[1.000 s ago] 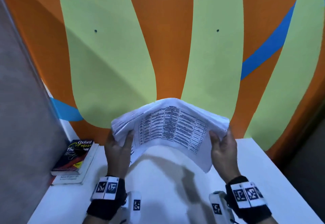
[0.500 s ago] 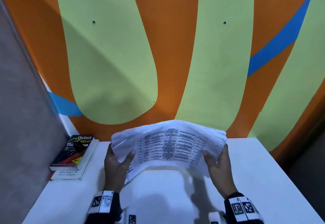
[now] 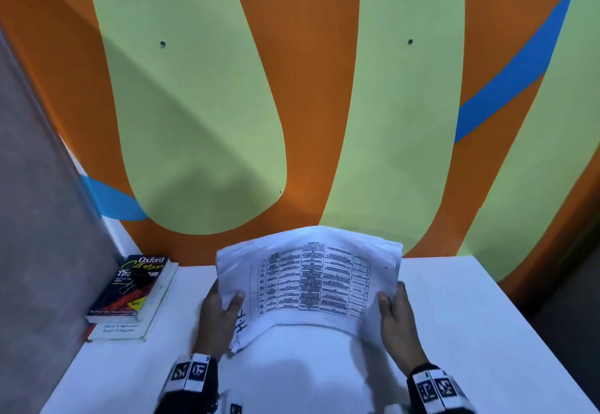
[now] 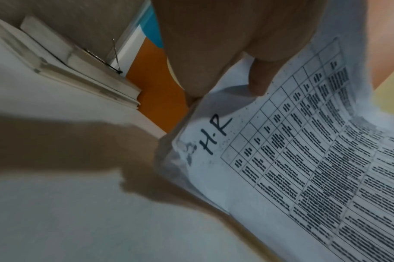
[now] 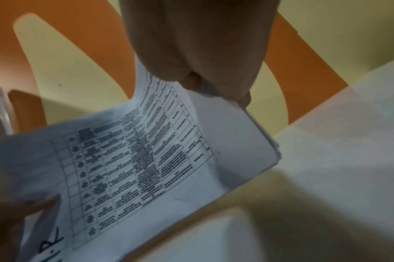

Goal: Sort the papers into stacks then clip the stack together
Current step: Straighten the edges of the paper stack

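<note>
A stack of white papers (image 3: 308, 277) with a printed table on top and "H.R" written in one corner is held arched above the white table (image 3: 470, 332). My left hand (image 3: 227, 303) grips its left end, thumb on top, fingers underneath. My right hand (image 3: 391, 300) grips the right end the same way. The left wrist view shows the left hand (image 4: 236, 70) pinching the papers (image 4: 303, 159) near the writing. In the right wrist view the right hand (image 5: 202, 70) pinches the sheets' edge (image 5: 146, 159). A black clip (image 4: 115, 65) with wire handles lies on the books.
Two stacked books (image 3: 136, 287), an Oxford thesaurus on top, sit at the table's back left corner. A grey partition (image 3: 39, 251) bounds the left side. The painted orange and green wall (image 3: 292, 121) stands right behind the table. The table's right edge drops off to dark floor.
Both hands have brought the stack lower and closer to the table, still gripping its two ends. The arch in the papers looks flatter.
</note>
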Tool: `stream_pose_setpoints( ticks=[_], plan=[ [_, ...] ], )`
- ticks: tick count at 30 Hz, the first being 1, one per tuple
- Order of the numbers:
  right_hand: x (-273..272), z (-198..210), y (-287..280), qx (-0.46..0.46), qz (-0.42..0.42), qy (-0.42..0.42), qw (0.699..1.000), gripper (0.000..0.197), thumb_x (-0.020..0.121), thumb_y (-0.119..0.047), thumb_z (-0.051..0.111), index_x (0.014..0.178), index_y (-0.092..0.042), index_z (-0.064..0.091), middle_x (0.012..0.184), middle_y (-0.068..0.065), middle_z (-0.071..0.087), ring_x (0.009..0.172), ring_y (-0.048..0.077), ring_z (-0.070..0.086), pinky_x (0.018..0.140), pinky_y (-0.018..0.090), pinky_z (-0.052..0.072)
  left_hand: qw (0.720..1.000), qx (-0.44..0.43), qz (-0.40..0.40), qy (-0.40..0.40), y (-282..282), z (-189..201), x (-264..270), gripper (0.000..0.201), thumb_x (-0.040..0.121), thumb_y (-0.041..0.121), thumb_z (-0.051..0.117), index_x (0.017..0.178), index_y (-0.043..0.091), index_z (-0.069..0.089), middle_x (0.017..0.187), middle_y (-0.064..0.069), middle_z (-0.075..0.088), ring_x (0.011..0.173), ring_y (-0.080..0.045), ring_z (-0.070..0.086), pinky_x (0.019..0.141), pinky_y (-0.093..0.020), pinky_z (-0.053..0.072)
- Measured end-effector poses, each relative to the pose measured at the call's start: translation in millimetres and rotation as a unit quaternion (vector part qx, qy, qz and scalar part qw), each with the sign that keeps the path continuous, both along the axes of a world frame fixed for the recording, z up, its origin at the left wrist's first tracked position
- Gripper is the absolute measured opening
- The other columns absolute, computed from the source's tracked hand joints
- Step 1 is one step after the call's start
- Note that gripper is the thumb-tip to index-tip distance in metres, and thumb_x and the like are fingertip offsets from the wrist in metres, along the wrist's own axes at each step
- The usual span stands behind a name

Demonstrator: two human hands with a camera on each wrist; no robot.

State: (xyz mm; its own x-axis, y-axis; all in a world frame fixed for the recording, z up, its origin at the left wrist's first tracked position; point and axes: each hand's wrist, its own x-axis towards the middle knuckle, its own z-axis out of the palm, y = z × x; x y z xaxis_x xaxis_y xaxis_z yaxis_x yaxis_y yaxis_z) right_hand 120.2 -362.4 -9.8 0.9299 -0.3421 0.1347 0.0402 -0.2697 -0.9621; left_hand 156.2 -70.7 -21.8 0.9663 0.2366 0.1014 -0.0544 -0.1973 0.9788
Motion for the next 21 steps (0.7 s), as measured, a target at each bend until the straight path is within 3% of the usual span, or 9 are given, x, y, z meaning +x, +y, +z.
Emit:
stream_pose_setpoints(
  ticks=[3, 5, 8, 10, 14, 16, 18, 20, 21],
  plan=[
    [0, 10, -3, 0.013, 0.000, -0.031, 0.999, 0.004, 0.099, -0.009, 0.040, 0.098, -0.013, 0.041, 0.080, -0.006, 0.055, 0.067, -0.009, 0.054, 0.064, 0.010, 0.042, 0.999, -0.012, 0.029, -0.030, 1, 4, 4, 0.037, 0.088, 0.014, 0.064, 0.124, 0.009, 0.056, 0.117, -0.008, 0.066, 0.108, -0.026, 0.061, 0.098, -0.046, 0.046],
    [3, 6, -5, 0.014, 0.003, -0.018, 1.000, 0.011, 0.100, -0.010, 0.039, 0.110, -0.010, 0.040, 0.091, -0.009, 0.060, 0.081, -0.011, 0.059, 0.068, 0.006, 0.042, 0.999, -0.006, 0.024, -0.027, 1, 1, 6, 0.039, 0.085, 0.023, 0.069, 0.121, 0.011, 0.057, 0.116, -0.006, 0.066, 0.108, -0.026, 0.061, 0.097, -0.043, 0.046],
    [10, -21, -7, -0.027, 0.021, 0.101, 0.994, 0.019, 0.100, -0.014, 0.037, 0.115, -0.004, 0.042, 0.105, 0.010, 0.057, 0.110, 0.024, 0.056, 0.082, 0.024, 0.037, 1.000, 0.016, 0.004, 0.011, -1, -5, 9, 0.025, 0.089, 0.020, 0.063, 0.113, 0.014, 0.060, 0.112, -0.007, 0.068, 0.111, -0.031, 0.061, 0.092, -0.039, 0.047],
    [14, -31, -11, -0.046, 0.010, 0.147, 0.988, 0.011, 0.098, -0.012, 0.042, 0.108, -0.006, 0.044, 0.104, 0.013, 0.054, 0.110, 0.033, 0.054, 0.085, 0.030, 0.038, 1.000, 0.027, 0.015, -0.004, -2, 1, 13, 0.034, 0.092, 0.011, 0.059, 0.125, 0.009, 0.055, 0.122, -0.010, 0.064, 0.116, -0.030, 0.058, 0.098, -0.041, 0.045],
    [17, 12, -16, -0.144, -0.153, 0.013, 0.978, 0.062, 0.079, -0.008, 0.069, 0.133, -0.012, 0.038, 0.131, 0.016, 0.042, 0.125, 0.034, 0.040, 0.104, 0.047, 0.035, 0.989, 0.106, -0.051, -0.094, -5, 49, 19, 0.041, 0.090, 0.001, 0.059, 0.122, 0.027, 0.056, 0.113, 0.001, 0.067, 0.102, -0.014, 0.061, 0.087, -0.017, 0.048],
    [18, 52, -9, -0.264, -0.084, -0.097, 0.956, 0.079, 0.077, -0.022, 0.072, 0.143, -0.015, 0.030, 0.145, 0.009, 0.033, 0.138, 0.026, 0.026, 0.111, 0.045, 0.025, 0.969, 0.186, -0.099, -0.127, -9, 75, 20, 0.034, 0.091, 0.009, 0.059, 0.103, 0.040, 0.056, 0.098, 0.010, 0.068, 0.092, -0.006, 0.063, 0.080, -0.017, 0.051],
    [21, 91, 10, -0.360, 0.048, -0.135, 0.922, 0.078, 0.084, -0.034, 0.063, 0.148, -0.022, 0.020, 0.151, 0.001, 0.027, 0.145, 0.018, 0.014, 0.117, 0.044, 0.008, 0.948, 0.237, -0.135, -0.166, -18, 105, 18, 0.008, 0.090, 0.033, 0.056, 0.096, 0.028, 0.057, 0.084, 0.005, 0.068, 0.080, -0.016, 0.064, 0.072, -0.035, 0.054],
    [28, 117, 26, -0.354, 0.142, -0.119, 0.917, 0.069, 0.087, -0.027, 0.062, 0.146, -0.023, 0.026, 0.142, -0.001, 0.042, 0.138, 0.014, 0.029, 0.117, 0.044, 0.010, 0.919, 0.280, -0.160, -0.227, -26, 128, 15, 0.032, 0.086, 0.053, 0.050, 0.082, 0.021, 0.050, 0.064, 0.006, 0.057, 0.064, -0.026, 0.058, 0.057, -0.034, 0.045],
    [33, 126, 30, -0.325, 0.166, -0.119, 0.923, 0.056, 0.087, -0.021, 0.063, 0.138, -0.020, 0.039, 0.128, 0.001, 0.054, 0.124, 0.016, 0.045, 0.112, 0.042, 0.025, 0.906, 0.306, -0.163, -0.243, -30, 139, 15, 0.030, 0.087, 0.051, 0.053, 0.077, 0.025, 0.043, 0.059, 0.008, 0.049, 0.060, -0.029, 0.054, 0.054, -0.033, 0.040]
  ],
)
